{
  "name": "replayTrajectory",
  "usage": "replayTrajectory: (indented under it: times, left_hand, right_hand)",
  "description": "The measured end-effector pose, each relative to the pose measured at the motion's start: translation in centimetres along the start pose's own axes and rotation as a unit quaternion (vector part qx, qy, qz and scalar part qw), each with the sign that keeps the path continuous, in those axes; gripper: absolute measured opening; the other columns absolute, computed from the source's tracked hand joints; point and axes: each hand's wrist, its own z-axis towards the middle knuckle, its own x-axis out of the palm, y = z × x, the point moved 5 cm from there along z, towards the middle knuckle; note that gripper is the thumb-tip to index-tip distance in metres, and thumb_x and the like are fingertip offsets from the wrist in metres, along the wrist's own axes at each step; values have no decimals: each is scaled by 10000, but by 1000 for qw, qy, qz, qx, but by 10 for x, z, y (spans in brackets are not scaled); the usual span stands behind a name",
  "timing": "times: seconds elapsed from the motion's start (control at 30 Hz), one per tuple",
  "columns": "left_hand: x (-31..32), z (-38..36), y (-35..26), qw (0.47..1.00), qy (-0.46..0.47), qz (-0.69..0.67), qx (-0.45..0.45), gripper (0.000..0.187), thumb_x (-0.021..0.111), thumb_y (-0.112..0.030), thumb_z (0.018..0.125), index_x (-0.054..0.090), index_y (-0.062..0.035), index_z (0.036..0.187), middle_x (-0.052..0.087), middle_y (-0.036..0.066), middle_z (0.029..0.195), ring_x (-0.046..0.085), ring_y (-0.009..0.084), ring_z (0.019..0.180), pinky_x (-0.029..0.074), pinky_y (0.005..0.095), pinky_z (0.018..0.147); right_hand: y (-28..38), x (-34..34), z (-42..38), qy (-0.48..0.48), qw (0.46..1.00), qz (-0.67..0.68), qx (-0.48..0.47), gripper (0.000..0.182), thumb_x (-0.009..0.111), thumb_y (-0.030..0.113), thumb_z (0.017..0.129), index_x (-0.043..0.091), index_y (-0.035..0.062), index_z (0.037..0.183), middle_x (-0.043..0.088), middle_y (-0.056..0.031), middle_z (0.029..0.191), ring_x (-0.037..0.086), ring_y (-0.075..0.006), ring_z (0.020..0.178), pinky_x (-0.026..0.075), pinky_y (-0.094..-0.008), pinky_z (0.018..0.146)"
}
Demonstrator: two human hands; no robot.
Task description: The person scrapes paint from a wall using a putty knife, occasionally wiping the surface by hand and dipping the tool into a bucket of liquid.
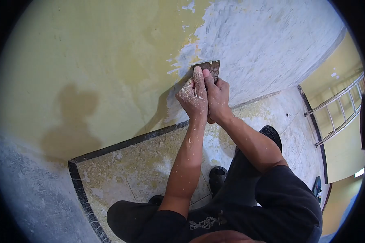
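Both hands are closed together around a scraper [213, 69], whose broad, stained metal blade lies against the wall [247, 48]. My left hand [194, 96], dusted with paint crumbs, has its fingers folded and its thumb stretched toward the blade. Beside it, my right hand [219, 97] wraps the handle, thumb up along the blade's base. Most of the handle is hidden by the hands; its end shows below them. Yellow paint [121, 52] covers the wall to the left of the blade, while bare whitish plaster shows to the right, with a ragged edge between.
Paint flakes litter the tiled floor [142, 174] along the dark skirting [129, 141]. A metal ladder [340, 105] leans by the yellow wall on the right. My black shoes [218, 176] stand on the floor below. A grey, scraped wall [32, 186] lies at lower left.
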Motion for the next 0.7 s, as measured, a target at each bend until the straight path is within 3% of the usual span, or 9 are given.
replayTrajectory:
  times: [0.13, 0.2, 0.33, 0.4, 0.5, 0.7]
  left_hand:
    - [-1, 1, -1, 1000, 10, 10, -23, 510, 618, -378, 939, 628, 62, 681, 488, 87, 484, 387, 110, 507, 377, 347, 475]
    - [-2, 4, -2, 999, 27, 17, -31, 444, 630, -304, 938, 632, 51, 671, 532, 163, 508, 395, 160, 440, 381, 361, 464]
    - [-4, 6, -3, 999, 39, 0, -29, 441, 631, -298, 936, 630, 53, 670, 535, 160, 509, 401, 154, 446, 384, 358, 470]
    - [-6, 7, -4, 1000, 24, 10, -12, 517, 629, -381, 930, 622, 61, 663, 498, 87, 481, 389, 123, 487, 375, 361, 476]
    - [-8, 11, -7, 998, 29, 45, 32, 508, 631, -375, 928, 633, 62, 669, 514, 122, 488, 393, 154, 468, 380, 367, 478]
    - [-7, 6, -12, 998, 5, 61, -4, 524, 640, -402, 916, 634, 53, 656, 486, 153, 471, 374, 177, 455, 380, 379, 478]
  right_hand:
    - [2, 2, -2, 1, 1000, 16, 12, 353, 571, 301, 980, 647, -9, 831, 640, -24, 745, 539, -75, 652, 453, -251, 586]
    - [-1, 2, -1, -1, 1000, 17, 6, 360, 572, 308, 980, 647, -9, 827, 639, -24, 742, 538, -76, 651, 453, -252, 586]
    - [-1, 5, -3, -17, 999, 23, 15, 379, 573, 323, 979, 651, -8, 811, 637, -25, 732, 534, -77, 639, 452, -255, 580]
    - [-7, 5, -1, -15, 999, 29, 23, 382, 573, 327, 977, 652, -8, 813, 638, -28, 731, 537, -79, 636, 452, -259, 576]
    - [-4, 7, -2, -12, 999, 40, 31, 383, 575, 330, 975, 655, -8, 814, 641, -36, 729, 543, -83, 631, 453, -263, 569]
    - [0, 7, -4, -16, 993, 80, 87, 382, 576, 321, 972, 657, -14, 808, 647, -47, 734, 559, -92, 633, 457, -269, 570]
